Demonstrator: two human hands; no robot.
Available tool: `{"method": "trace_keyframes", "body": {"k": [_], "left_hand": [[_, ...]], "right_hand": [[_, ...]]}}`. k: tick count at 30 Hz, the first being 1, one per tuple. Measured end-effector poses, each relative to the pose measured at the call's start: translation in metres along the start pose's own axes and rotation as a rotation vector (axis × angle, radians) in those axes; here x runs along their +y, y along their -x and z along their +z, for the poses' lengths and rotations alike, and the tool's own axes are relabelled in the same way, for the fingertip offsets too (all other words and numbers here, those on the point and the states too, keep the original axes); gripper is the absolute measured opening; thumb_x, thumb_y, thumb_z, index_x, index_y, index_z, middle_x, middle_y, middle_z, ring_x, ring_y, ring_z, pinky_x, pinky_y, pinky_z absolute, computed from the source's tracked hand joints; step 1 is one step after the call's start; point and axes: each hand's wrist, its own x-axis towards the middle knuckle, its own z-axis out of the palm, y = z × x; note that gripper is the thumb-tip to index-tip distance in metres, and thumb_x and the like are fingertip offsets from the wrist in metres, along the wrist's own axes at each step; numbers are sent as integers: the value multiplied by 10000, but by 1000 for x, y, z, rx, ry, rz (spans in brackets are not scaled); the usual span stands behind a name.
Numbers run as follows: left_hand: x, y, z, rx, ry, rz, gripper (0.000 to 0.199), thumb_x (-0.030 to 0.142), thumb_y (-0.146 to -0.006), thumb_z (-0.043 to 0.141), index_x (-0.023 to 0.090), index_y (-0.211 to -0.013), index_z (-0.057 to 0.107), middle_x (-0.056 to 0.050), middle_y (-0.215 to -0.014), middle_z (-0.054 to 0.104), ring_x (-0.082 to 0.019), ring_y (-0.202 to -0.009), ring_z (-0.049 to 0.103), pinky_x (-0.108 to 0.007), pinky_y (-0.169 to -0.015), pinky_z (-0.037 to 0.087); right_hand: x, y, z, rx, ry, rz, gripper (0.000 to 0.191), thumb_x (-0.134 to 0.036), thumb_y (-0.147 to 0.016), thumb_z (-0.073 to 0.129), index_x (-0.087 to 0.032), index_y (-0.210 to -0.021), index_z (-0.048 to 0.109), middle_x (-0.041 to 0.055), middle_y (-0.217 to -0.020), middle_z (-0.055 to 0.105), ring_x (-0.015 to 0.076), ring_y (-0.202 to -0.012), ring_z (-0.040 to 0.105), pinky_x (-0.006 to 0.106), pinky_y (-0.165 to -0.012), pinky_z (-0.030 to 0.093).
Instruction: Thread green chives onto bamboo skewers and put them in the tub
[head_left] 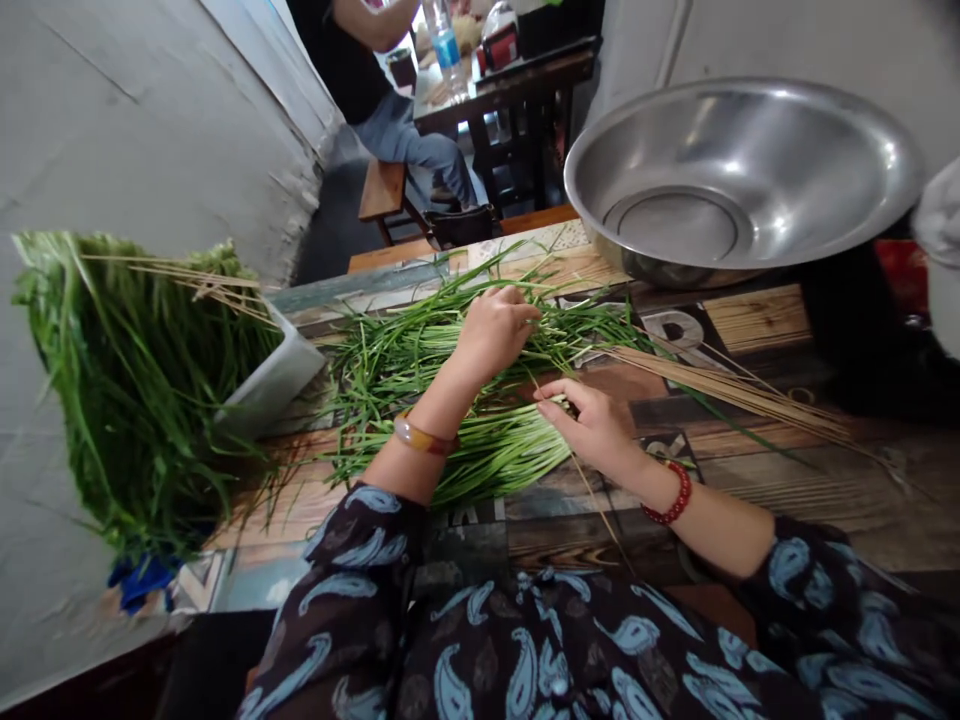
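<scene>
Green stalks with pale ends [420, 335] lie spread over the patterned wooden table. My left hand [501, 325] is over this pile, its fingers bent together; what they hold is too small to make out. Nearer to me lies a second row of stalks [502, 455], pale ends to the right. At those ends my right hand [589, 420] pinches a thin skewer [596, 495], which slants down toward my body. A bundle of thin bamboo skewers [735, 395] rests on the table to the right.
At the left, a white container [281, 375] holds a large heap of greens [150, 370] with skewers on top. A wide steel basin [742, 175] stands at the back right. Beyond the table, a person [409, 130] sits near another table with a bottle [444, 50].
</scene>
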Motion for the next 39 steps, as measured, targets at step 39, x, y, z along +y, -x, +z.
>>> {"method": "trace_keyframes", "body": {"k": [39], "left_hand": [[46, 146, -32, -160, -105, 155, 188, 171, -939, 547, 221, -999, 717, -53, -1171, 736, -263, -1293, 574, -550, -1178, 326]], "right_hand": [[8, 1, 0, -33, -6, -40, 213, -337, -836, 615, -191, -957, 711, 74, -959, 766, 213, -852, 700, 333, -807, 519]]}}
